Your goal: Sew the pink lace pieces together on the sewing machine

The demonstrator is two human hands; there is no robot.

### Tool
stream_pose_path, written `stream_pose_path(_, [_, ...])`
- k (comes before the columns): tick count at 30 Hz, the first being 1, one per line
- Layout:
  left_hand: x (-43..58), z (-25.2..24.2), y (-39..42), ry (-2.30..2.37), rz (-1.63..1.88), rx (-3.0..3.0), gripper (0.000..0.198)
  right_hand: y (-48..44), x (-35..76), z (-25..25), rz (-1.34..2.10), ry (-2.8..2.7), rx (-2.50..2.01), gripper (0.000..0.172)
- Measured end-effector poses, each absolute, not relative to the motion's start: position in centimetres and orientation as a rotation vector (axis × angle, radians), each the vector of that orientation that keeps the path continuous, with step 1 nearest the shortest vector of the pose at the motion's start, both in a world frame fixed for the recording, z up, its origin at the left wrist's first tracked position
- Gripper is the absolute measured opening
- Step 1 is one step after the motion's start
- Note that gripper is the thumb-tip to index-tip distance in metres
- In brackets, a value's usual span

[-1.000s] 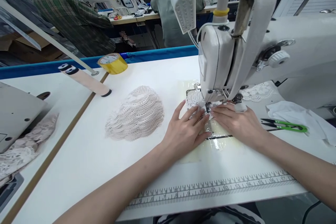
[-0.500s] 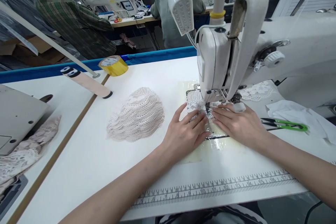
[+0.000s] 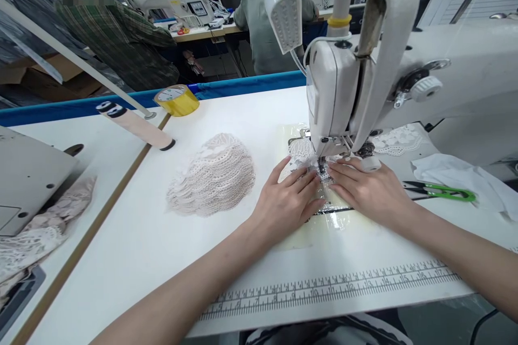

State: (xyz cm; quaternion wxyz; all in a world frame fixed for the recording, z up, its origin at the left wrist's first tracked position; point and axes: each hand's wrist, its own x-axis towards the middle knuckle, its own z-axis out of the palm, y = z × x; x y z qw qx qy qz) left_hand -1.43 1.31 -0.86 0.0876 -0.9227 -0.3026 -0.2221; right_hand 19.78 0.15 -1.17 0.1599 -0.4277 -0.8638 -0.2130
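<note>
A piece of white lace (image 3: 300, 150) lies under the needle area of a white sewing machine (image 3: 334, 86). My left hand (image 3: 285, 199) lies spread with its fingertips on the lace, just left of the presser foot. On the other side of the foot, my right hand (image 3: 370, 191) rests flat, its fingers stretched toward the needle. Both hands press from above, and neither grips anything. Part of the lace is hidden under the fingers. A heap of lace pieces (image 3: 216, 178) sits to the left on the white table (image 3: 170, 259).
Green-handled snips (image 3: 449, 193) and white cloth (image 3: 465, 172) lie right of my right hand. Yellow tape (image 3: 178, 101) and a pale pink roll (image 3: 137, 128) are at the back left. A ruler strip (image 3: 332, 287) runs along the front edge. Two people sit beyond the table.
The view has shifted very slightly. Both hands keep nearly the same place on the lace beside the needle.
</note>
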Motion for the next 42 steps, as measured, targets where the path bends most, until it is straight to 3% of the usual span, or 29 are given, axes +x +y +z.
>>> stream_pose_path(22, [-1.3,-0.8,1.5,-0.969,-0.671,-2.765,0.031,0.2,19.7,-0.9,-0.590,-2.506,-1.292,0.035])
stream_pose_path(33, [-1.8,-0.4,1.8,-1.093,-0.479,-2.684,0.044,0.3,20.1,-0.6,-0.591,-2.499,-1.238,0.034])
stream_pose_path(37, [-2.0,0.4,1.0,-1.050,-0.576,-2.532,0.027,-0.1,20.2,0.2,-0.608,-2.433,-1.193,0.026])
stream_pose_path(42, [-1.8,0.7,1.5,-0.915,-0.728,-2.621,0.016,-1.2,19.4,0.2,-0.473,-2.412,-1.092,0.032])
